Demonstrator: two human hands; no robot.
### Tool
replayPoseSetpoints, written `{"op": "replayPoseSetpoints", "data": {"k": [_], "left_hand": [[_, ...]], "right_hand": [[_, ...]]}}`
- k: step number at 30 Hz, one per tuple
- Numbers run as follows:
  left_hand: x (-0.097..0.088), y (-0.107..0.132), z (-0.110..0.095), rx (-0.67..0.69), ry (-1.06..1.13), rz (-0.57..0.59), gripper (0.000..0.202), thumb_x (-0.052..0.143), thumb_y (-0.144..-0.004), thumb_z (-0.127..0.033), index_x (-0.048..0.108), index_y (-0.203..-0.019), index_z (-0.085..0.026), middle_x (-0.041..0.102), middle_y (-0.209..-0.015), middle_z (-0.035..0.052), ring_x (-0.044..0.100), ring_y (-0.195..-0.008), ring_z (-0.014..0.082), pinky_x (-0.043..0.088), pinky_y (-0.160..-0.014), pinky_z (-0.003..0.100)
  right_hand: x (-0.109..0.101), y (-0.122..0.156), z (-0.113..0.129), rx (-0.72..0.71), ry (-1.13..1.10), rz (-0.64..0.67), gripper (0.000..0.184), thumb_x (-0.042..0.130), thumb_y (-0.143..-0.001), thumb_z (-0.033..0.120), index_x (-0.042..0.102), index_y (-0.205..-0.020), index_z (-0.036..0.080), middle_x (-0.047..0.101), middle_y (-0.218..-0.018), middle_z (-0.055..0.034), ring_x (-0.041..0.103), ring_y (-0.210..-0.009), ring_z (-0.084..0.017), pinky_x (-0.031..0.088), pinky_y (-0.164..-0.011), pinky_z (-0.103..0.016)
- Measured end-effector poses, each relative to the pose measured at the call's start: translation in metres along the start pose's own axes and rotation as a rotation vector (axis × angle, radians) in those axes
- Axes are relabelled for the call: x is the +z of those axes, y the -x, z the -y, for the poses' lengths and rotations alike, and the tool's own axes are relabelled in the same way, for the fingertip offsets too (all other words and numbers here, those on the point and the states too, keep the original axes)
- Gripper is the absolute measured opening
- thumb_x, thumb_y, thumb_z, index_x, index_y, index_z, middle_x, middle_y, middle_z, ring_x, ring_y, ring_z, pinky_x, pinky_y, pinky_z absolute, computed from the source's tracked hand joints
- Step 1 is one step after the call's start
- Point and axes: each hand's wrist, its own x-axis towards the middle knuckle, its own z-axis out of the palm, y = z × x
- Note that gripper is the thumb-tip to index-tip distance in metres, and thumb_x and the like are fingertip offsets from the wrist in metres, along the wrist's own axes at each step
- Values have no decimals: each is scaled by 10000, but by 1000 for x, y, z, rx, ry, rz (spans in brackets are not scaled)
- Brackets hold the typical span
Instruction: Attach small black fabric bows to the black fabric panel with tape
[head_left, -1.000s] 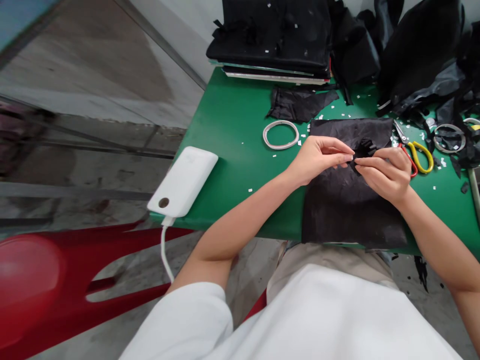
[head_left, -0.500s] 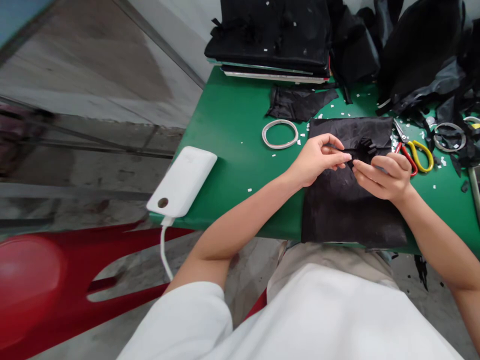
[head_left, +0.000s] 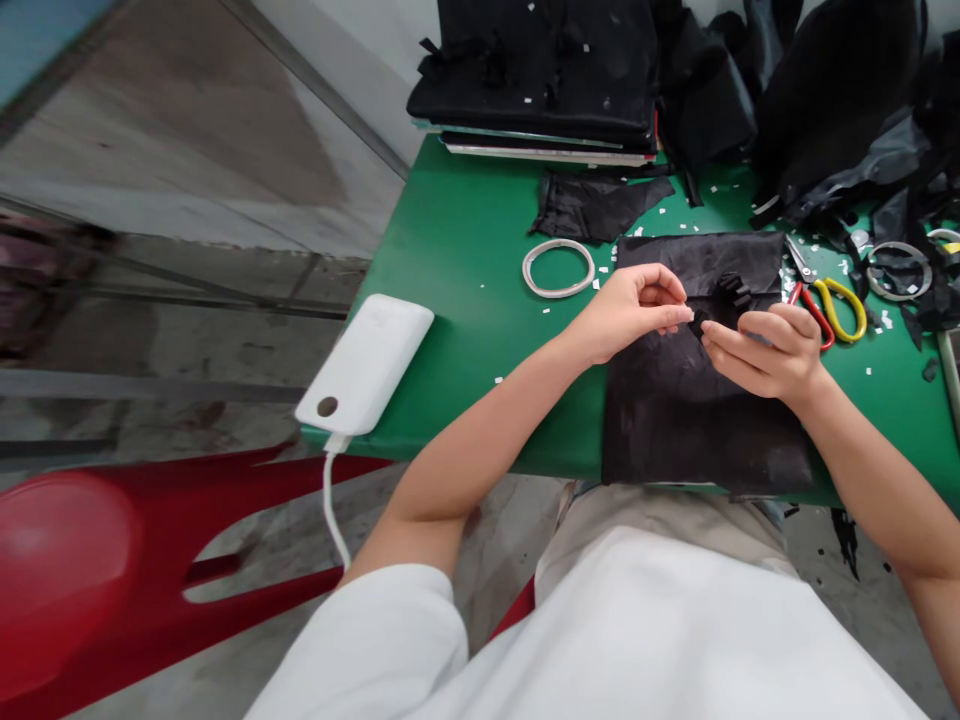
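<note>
My left hand (head_left: 628, 312) is closed in a pinch, with a tiny white scrap (head_left: 690, 315) at the tips of thumb and finger. Just right of it, my right hand (head_left: 776, 355) pinches a small black piece (head_left: 697, 323), perhaps fabric. A narrow gap separates the two sets of fingertips. Both hands are over a flat black fabric sheet (head_left: 675, 430) near the table's front edge. On that sheet, beyond my right fingers, lies a gathered black bit (head_left: 732, 290). Scissors (head_left: 846, 312) with red and yellow handles rest beside my right hand.
A roll of tape (head_left: 559, 268) lies on the green table (head_left: 465, 300), left of a black cloth piece (head_left: 592, 205). A white power bank (head_left: 367, 365) with a cable sits at the left edge. Black bags (head_left: 540, 70) are stacked behind; white scraps are scattered about.
My left hand has moved slightly left, away from the right fingertips. The small black piece at my right fingertips now shows more clearly. My right hand has barely moved.
</note>
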Motion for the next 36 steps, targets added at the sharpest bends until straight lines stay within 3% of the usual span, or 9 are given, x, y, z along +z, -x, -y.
{"op": "replayPoseSetpoints", "data": {"k": [6, 12, 17, 21, 26, 32, 36], "left_hand": [[-4, -2, 0, 0, -99, 120, 201, 749, -708, -152, 599, -836, -115, 620, -668, -37, 567, -604, 51, 451, -593, 192], [-4, -2, 1, 38, -111, 185, 245, 754, -718, -226, 585, -862, -125, 609, -695, -33, 565, -627, 60, 452, -601, 198], [-4, -2, 3, 47, -126, 190, 229, 746, -728, -216, 586, -860, -119, 602, -698, -31, 564, -623, 55, 467, -597, 190], [-5, -1, 4, 44, -146, 206, 193, 719, -748, -187, 592, -877, -121, 619, -726, -17, 579, -649, 64, 478, -604, 190], [-6, 1, 5, 65, -209, 227, 154, 685, -757, -140, 602, -886, -123, 636, -732, -9, 592, -658, 72, 490, -619, 196], [-6, 2, 5, 64, -195, 256, 143, 709, -743, -155, 614, -848, -130, 615, -678, -24, 589, -633, 73, 498, -614, 194], [-7, 2, 5, 11, -119, 300, 232, 769, -728, -239, 622, -877, -138, 631, -669, -26, 604, -620, 75, 515, -607, 189]], "right_hand": [[-2, 0, -3, 6, -53, -54, 230, 662, -882, 198, 640, -697, 333, 775, -857, 157, 661, -641, -112, 472, -590, -322], [1, 4, -6, 235, -308, 69, 198, 677, -900, 302, 650, -708, 340, 776, -884, 125, 693, -734, -143, 501, -691, -356], [0, 4, -4, 35, -190, -4, 242, 645, -909, 213, 629, -696, 325, 769, -921, 148, 666, -719, -116, 464, -658, -325], [-1, 2, -1, -6, -115, 47, 244, 616, -924, 212, 632, -706, 321, 770, -922, 137, 660, -728, -120, 455, -653, -323], [-1, 0, 2, -58, -111, 1, 251, 617, -919, 200, 628, -698, 319, 769, -887, 131, 642, -700, -113, 460, -650, -309], [0, 1, 2, 136, -268, 232, 277, 582, -929, 289, 649, -664, 338, 774, -894, 112, 633, -675, -136, 465, -600, -333], [-1, 6, 1, 206, -330, 274, 247, 600, -918, 298, 652, -682, 350, 777, -903, 127, 630, -640, -130, 467, -584, -335]]}}
